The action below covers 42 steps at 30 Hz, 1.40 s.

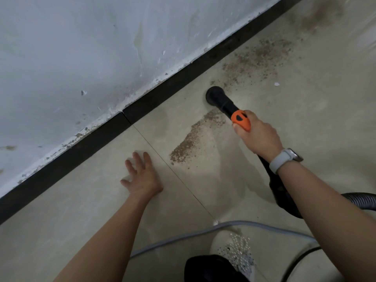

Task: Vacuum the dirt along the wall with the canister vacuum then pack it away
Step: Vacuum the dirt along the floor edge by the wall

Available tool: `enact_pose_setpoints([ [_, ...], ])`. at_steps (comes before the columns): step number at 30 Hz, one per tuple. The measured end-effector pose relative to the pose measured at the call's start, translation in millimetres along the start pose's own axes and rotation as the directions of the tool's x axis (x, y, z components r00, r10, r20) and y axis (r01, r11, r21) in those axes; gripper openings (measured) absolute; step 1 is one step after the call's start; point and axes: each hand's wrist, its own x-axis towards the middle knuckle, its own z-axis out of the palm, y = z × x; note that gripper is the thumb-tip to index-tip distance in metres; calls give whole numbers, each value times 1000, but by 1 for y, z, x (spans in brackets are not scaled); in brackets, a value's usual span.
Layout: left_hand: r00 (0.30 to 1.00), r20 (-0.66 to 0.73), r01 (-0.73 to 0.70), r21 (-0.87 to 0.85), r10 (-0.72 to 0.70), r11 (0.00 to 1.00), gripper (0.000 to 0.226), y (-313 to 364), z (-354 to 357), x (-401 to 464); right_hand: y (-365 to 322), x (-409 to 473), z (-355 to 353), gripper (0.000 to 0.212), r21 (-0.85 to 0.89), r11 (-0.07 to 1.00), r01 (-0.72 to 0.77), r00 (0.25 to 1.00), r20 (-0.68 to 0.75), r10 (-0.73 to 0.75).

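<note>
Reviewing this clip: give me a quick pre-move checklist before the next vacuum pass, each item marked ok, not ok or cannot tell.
1. Right hand grips the orange-and-black vacuum handle: ok.
2. Black round nozzle down at the beige tile floor: ok.
3. Left hand flat on the floor, away from the nozzle: ok.
4. Brown dirt strip cleared: not ok.
5. Brown dirt scatter by the black skirting cleared: not ok.
6. Suction running: cannot tell.

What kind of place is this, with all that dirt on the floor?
Probably a bare indoor room, maybe one being fixed up. The scuffed white painted wall meets a black baseboard strip, the pale tiled floor has brown gritty dirt on it, and the black vacuum nozzle is cleaning there.
</note>
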Motion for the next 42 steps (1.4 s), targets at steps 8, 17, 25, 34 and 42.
enact_pose_setpoints([
  [8, 1000, -8, -26, 7, 26, 1000, 112, -3, -4, -4, -14, -16, 10, 54, 14, 984, 180, 977, 117, -180],
  [17, 998, -45, -49, 24, 50, 999, 113, -7, -4, -7, -42, 1, 11, 56, 125, 976, 177, 965, 174, -197],
  [25, 987, -137, -82, 38, 87, 996, 111, -21, 3, -8, -25, -59, 16, 56, 34, 926, 376, 868, 338, -365],
  [34, 988, -119, -92, 24, 94, 995, 99, -31, 6, -19, -16, -99, 21, 59, -68, 883, 464, 803, 453, -387],
  [42, 993, -110, -50, -8, 49, 999, 108, -23, 11, -19, 27, -83, -5, 61, -177, 918, 354, 919, 249, -306],
])
